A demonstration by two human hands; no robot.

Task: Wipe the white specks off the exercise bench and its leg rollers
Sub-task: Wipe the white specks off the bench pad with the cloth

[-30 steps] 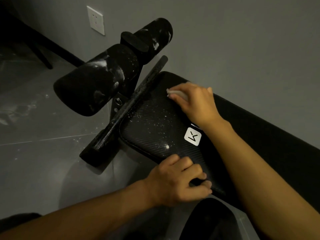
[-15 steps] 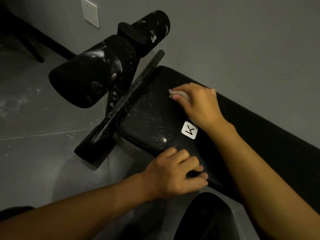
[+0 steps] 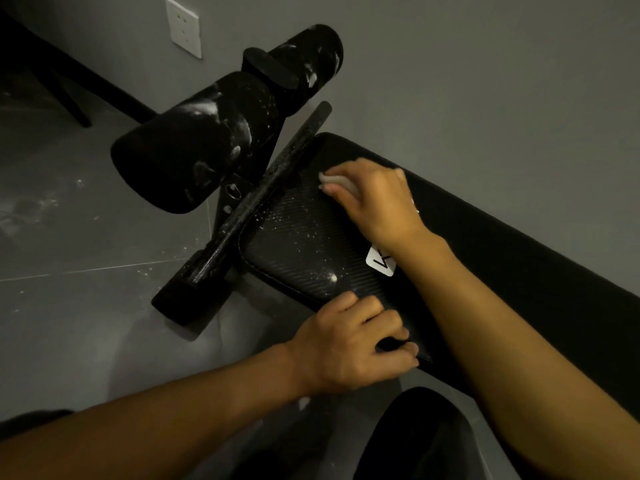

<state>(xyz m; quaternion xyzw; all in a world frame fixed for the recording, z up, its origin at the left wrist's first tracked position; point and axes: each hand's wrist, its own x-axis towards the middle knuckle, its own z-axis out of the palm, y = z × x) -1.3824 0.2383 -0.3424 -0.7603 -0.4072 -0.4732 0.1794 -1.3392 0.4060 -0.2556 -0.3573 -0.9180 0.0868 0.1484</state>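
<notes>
The bench (image 3: pixel 304 237) lies under both hands, its ribbed black pad running away to the right along the wall; the right hand (image 3: pixel 377 199) is closed on a white wipe (image 3: pixel 337 183) and presses it to the pad's far end, just beside the crossbar (image 3: pixel 263 199); the left hand (image 3: pixel 349 344) is curled over the pad's near edge, gripping it, seemingly to steady the bench. By my judgement the job is at an early stage: white specks are scattered across the pad between the two hands, with one brighter clump (image 3: pixel 333 278) just beyond the left knuckles; the crossbar is dusted too; the near roller (image 3: pixel 197 143) and far roller (image 3: pixel 304 64), beyond the right hand, carry broad white smears and look untouched; so most of the pad and both rollers remain. A white label (image 3: pixel 379 265) sits on the pad, partly under the right wrist; it bears a black angular mark, a logo rather than readable words.
</notes>
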